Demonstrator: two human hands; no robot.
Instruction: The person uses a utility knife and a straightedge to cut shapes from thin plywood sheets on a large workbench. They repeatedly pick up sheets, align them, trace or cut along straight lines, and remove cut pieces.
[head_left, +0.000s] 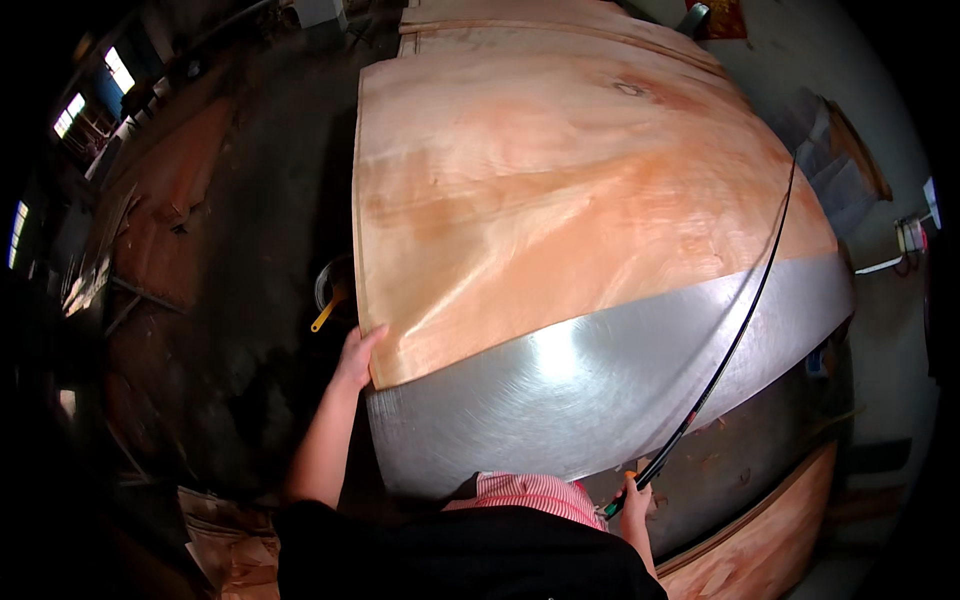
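A large sheet of thin wood veneer (520, 200) covers most of a shiny metal tabletop (480, 420). Its near edge runs slantwise, and a raised fold crosses it from the near left corner. My left hand (362, 358) pinches the sheet's left edge close to that corner, thumb on top and the other fingers hidden beneath. Low on the right, my right hand (637, 497) is closed around the handle end of a long, thin black rod (722, 372). The rod bends up and away over the metal and the veneer, its tip by the sheet's right side.
Beside the table's left edge is a round pan (328, 285) with a yellow-handled tool (325, 315). More wood sheets (755, 540) lie at the lower right, and broken veneer pieces (235, 545) at the lower left. Reddish sheets (170, 215) lie farther left.
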